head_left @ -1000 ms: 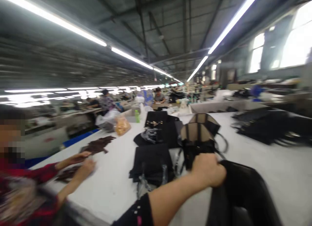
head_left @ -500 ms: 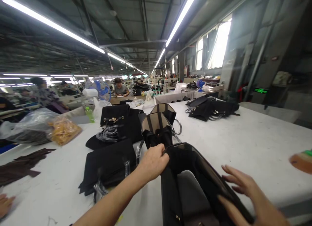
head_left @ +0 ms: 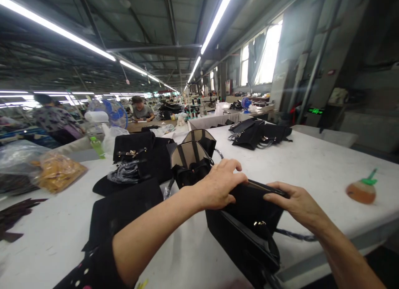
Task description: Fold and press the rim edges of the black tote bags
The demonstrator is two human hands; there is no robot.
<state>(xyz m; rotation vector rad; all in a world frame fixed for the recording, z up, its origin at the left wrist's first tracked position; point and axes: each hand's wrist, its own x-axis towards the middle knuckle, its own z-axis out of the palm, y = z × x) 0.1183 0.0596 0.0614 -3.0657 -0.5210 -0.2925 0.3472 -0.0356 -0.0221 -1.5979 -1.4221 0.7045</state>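
A black handbag point(head_left: 246, 226) stands at the near edge of a white worktable point(head_left: 311, 172). My left hand point(head_left: 220, 185) lies over its top left edge, fingers curled round the rim. My right hand point(head_left: 296, 203) grips the top right edge, pressing the opening closed. A metal ring and a dark strap show on the bag's front. Just behind it stands a beige and black bag point(head_left: 191, 158).
Flat black bags point(head_left: 137, 154) lie left of centre, and more black bags point(head_left: 260, 135) at the far right. A small orange bottle with a green cap point(head_left: 361, 190) sits at the right. Plastic bags point(head_left: 52, 170) lie at the left. People sit at far tables.
The bag's mouth was wide open; now both hands hold its top edges together. My right hand moved onto the rim, and the view swung right.
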